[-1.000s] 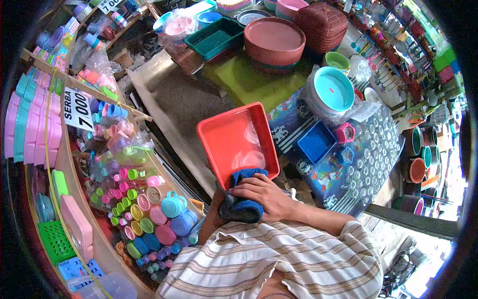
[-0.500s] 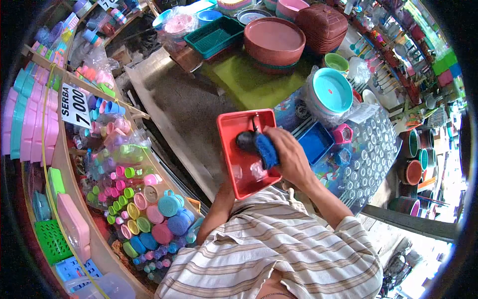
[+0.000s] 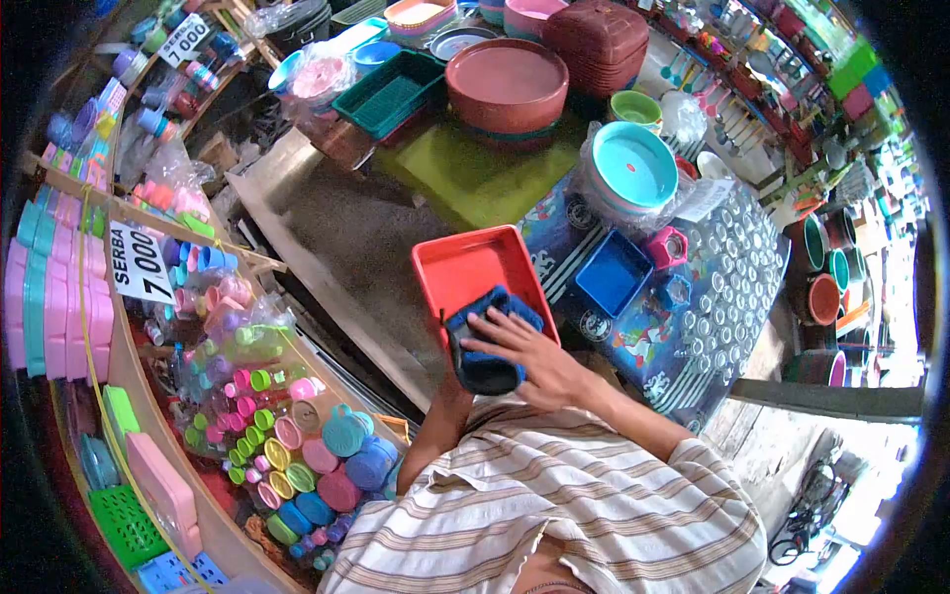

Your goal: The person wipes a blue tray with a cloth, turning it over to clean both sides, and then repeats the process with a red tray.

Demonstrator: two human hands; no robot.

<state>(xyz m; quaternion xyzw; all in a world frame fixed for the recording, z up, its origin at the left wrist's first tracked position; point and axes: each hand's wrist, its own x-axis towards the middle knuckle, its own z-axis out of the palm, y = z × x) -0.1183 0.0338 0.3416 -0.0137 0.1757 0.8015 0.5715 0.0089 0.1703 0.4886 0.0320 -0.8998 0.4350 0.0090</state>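
A red rectangular plastic tray (image 3: 475, 259) is held up in front of my striped shirt, its hollow side towards me. My left hand (image 3: 451, 394) supports it from the near left side; its fingers are hidden behind the tray. Over the tray's lower part, my right hand (image 3: 526, 354) presses a blue and black cloth (image 3: 487, 374) with its fingers spread across it. The cloth covers the near rim and part of the tray's inside.
To the right stands a table with a blue tray (image 3: 614, 274), turquoise basins (image 3: 633, 166) and many glass jars (image 3: 727, 267). Brown basins (image 3: 507, 84) and a green basket (image 3: 391, 94) are ahead. Colourful cups (image 3: 259, 421) and a price sign (image 3: 140, 260) line the left shelf.
My right hand has moved the cloth from inside the tray down and left to its near end, and its fingers have spread. The tray has shifted slightly left. The view has turned a little.
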